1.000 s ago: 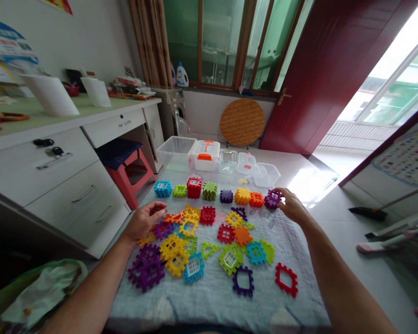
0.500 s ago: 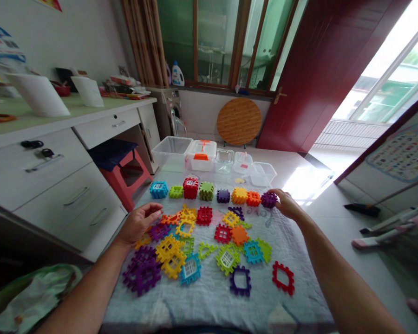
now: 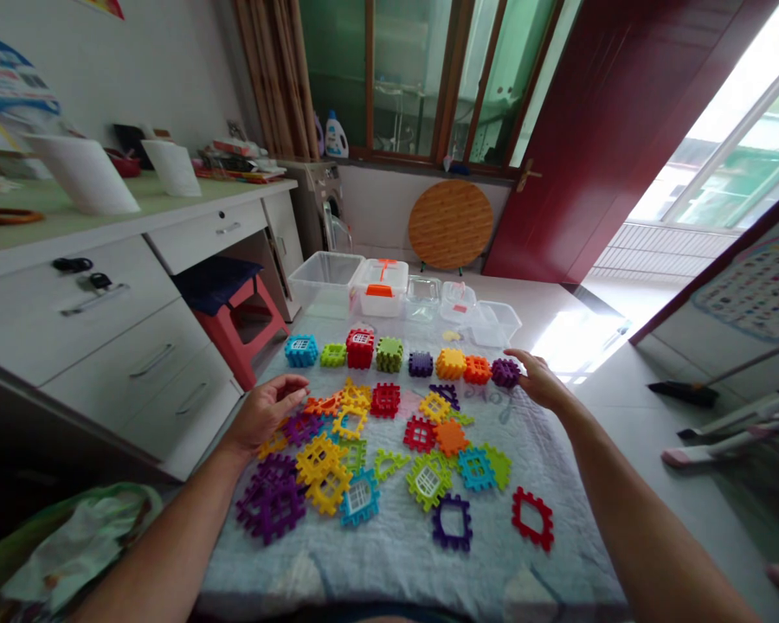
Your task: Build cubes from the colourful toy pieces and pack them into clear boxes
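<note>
My right hand [image 3: 540,381] is at the right end of a row of stacked toothed plastic building pieces. Its fingers are apart, with the index finger stretched just above the purple stack [image 3: 506,372] and the rest close by its right side; contact is unclear. Left of that stand the orange stack [image 3: 477,369], yellow stack [image 3: 451,363], dark purple stack [image 3: 421,363], green stack [image 3: 389,354] and red stack [image 3: 360,349]. My left hand [image 3: 267,414], loosely open and holding nothing visible, hovers beside loose pieces, nearest an orange piece [image 3: 325,404] and a purple piece [image 3: 302,427].
A cloth-covered table [image 3: 402,571] bears several loose pieces, including a red square frame [image 3: 538,493]. Behind the row stand a clear bin [image 3: 325,272], a lidded box with orange handle [image 3: 383,298] and other clear containers. A pink stool [image 3: 260,324] is at the left.
The view has shifted slightly, so everything sits a little further right. My right index finger has lifted a little off the purple stack. My left hand stays about where it was.
</note>
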The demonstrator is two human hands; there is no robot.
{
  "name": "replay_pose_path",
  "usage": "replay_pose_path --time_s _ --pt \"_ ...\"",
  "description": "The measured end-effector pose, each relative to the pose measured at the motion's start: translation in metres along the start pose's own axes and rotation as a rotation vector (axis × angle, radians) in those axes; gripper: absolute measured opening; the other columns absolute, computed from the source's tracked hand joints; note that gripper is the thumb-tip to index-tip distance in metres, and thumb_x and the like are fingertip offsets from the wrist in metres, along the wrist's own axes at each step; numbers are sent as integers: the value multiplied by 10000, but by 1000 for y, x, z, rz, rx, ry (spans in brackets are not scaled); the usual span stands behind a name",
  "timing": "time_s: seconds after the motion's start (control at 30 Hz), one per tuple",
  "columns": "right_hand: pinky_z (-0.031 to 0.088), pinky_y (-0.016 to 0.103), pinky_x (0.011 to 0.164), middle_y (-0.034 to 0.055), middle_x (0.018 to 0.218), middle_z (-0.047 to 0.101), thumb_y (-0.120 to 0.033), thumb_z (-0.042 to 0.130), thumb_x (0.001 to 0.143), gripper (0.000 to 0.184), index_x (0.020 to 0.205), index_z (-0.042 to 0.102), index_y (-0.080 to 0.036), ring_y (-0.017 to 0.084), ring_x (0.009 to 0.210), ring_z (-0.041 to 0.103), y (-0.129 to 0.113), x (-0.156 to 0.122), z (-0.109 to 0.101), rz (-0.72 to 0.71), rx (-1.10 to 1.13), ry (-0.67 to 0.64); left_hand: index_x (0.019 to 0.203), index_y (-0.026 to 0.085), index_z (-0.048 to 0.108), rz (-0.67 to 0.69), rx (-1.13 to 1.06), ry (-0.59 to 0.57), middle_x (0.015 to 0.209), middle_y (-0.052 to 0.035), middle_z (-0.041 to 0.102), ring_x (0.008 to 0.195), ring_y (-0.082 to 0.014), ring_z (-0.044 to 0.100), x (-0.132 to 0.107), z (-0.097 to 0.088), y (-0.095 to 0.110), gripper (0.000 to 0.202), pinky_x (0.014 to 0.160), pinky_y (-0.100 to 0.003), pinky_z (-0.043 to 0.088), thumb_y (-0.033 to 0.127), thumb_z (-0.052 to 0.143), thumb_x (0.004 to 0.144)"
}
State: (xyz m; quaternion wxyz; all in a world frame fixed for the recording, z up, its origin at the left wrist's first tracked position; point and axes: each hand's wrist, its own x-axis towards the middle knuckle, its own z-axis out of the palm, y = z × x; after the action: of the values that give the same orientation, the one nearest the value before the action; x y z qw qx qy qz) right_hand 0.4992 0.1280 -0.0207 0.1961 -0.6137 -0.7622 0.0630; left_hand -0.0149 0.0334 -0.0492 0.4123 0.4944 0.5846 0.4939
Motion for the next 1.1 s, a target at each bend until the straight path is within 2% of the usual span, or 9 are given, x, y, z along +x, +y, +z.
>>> replay_pose_path --time_s 0.1,0.17,0.3,0.43,0.57,0.77,0.9,1.0,1.1 --pt "404 469 1005 114 1279 577 -65 456 678 588 1248 548 -177 285 1168 513 -14 -7 -4 -16 22 82 919 160 661 7 -1 -8 858 -54 702 816 -210 648 0 1 0 420 725 -293 502 449 751 628" --pt "406 470 1000 120 1259 577 -98 461 706 552 1246 537 -180 285 1157 519 -33 -16 -7 -73 50 81 921 158 659 17 12 -16 850 -49 694 806 -204 642 0 0 -1 408 729 -291 497 446 740 644" --pt "417 422 995 95 1181 604 -137 464 767 463 1221 530 -198 237 1109 552 -92 -41 -3 -259 177 -53 921 159 657 35 31 -26 831 -34 680 777 -184 627 1 0 -3 384 728 -278 486 444 716 670" --pt "416 393 983 95 1204 587 -127 482 791 405 1185 544 -194 220 1117 523 -159 -67 12 -434 233 -251 930 154 651 56 53 -37 840 -34 678 789 -180 627 0 0 -2 370 742 -275 482 434 697 692" --pt "400 404 959 95 1126 599 -166 574 773 326 1099 584 -185 240 1058 500 -198 -80 33 -521 196 -330 942 150 639 79 106 -48 821 -26 672 765 -170 624 -2 1 0 347 729 -271 488 417 665 722" --pt "393 380 911 84 1064 594 -141 529 814 219 1014 602 -188 226 992 494 -201 -82 50 -519 179 -243 961 159 642 161 338 -57 823 -35 680 754 -178 631 -6 7 -1 298 722 -281 503 385 604 769" --pt "397 370 889 79 1039 598 -125 492 840 191 985 600 -189 218 970 501 -197 -82 52 -527 201 -207 965 168 645 257 511 -23 893 -53 680 804 -191 628 -12 8 11 272 749 -299 508 364 570 792" --pt "398 370 887 77 1030 601 -125 493 843 184 980 599 -188 215 963 502 -197 -83 52 -525 206 -204 1012 184 637 350 566 -51 1084 -74 650 1024 -220 598 -20 0 31 300 937 -341 462 397 569 812" --pt "399 374 887 77 1035 603 -130 494 846 188 989 600 -190 215 961 503 -197 -83 51 -521 213 -205 1187 228 582 336 646 -228 1361 -87 496 1284 -268 439 -36 -15 48 488 1106 -414 318 501 618 784"
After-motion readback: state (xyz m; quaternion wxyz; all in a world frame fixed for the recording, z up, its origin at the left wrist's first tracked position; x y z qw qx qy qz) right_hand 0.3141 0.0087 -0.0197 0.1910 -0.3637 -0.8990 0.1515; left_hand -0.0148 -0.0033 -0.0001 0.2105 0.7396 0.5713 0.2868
